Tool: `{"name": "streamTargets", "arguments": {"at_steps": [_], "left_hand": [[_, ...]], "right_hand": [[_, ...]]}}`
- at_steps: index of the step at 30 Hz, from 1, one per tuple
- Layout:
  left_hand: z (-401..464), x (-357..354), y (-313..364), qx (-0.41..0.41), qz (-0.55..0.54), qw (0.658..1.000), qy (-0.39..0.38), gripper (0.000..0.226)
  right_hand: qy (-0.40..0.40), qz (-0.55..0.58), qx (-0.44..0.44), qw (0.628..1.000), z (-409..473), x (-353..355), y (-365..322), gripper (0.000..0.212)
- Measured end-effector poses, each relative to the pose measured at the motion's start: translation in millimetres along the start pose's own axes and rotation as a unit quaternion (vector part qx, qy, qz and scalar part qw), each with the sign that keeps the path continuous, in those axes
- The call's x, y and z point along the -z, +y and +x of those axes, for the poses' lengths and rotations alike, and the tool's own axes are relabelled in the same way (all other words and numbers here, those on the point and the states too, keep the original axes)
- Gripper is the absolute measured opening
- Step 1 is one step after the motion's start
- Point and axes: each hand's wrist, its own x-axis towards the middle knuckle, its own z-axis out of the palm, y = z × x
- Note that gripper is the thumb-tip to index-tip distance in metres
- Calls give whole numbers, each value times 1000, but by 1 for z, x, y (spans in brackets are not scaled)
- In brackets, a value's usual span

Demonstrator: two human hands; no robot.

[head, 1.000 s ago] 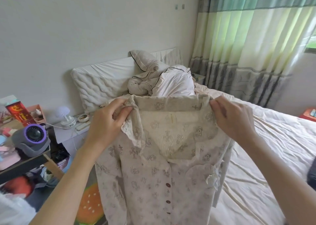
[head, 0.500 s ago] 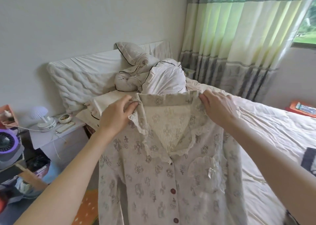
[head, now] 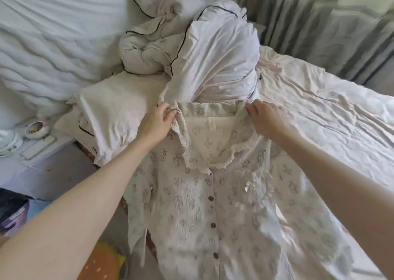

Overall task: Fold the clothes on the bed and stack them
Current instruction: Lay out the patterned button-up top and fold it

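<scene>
A cream printed button-up pajama shirt (head: 191,196) with a lace collar and dark red buttons lies front side up, spread over the bed (head: 332,117). My left hand (head: 156,123) pinches its left shoulder beside the collar. My right hand (head: 266,121) pinches the right shoulder. One sleeve hangs off the bed's left edge. Just beyond the collar, a bunched white garment with dark piping (head: 215,51) stands in a heap.
A cream pillow (head: 113,107) lies left of the shirt, with a wavy white padded headboard (head: 42,51) behind it. A nightstand (head: 32,166) at left carries a small bowl (head: 36,128) and a remote. Grey-green curtains (head: 319,24) hang at the back right.
The shirt went from held up in the air to lowered onto the bed, and both hands moved forward and down with it. My view tilted down toward the mattress.
</scene>
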Motion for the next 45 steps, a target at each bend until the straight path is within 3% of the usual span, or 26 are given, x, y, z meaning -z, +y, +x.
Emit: {"name": "streamTargets", "arguments": {"at_steps": [4, 9, 19, 23, 27, 30, 33, 36, 40, 45], "left_hand": [[74, -94, -68, 53, -12, 997, -54, 32], [118, -189, -143, 97, 7, 993, -65, 24], [193, -289, -204, 107, 60, 992, -14, 31], [195, -314, -232, 122, 80, 988, -59, 32], [200, -322, -242, 131, 69, 986, -82, 34], [200, -315, -244, 118, 1, 988, -100, 37], [197, -297, -250, 114, 6, 985, -133, 39], [180, -273, -264, 161, 14, 976, -142, 39], [131, -231, -285, 211, -27, 967, -141, 32], [65, -183, -311, 241, -85, 951, -177, 28]], "right_hand": [[-91, 25, -64, 993, 68, -119, 36, 38], [-123, 42, -96, 987, 100, -245, 71, 35], [-22, 24, -112, 993, 164, -357, 99, 37], [-102, 4, -111, 989, 162, -396, 107, 39], [-135, 11, -146, 980, 162, -412, 110, 38], [-116, -2, -166, 979, 163, -410, 105, 37], [-70, -17, -180, 981, 157, -397, 93, 38], [-58, -26, -123, 990, 130, -383, 66, 41], [-151, -2, -20, 988, 68, -374, -3, 52], [-214, 62, 37, 974, -25, -375, -95, 51]]}}
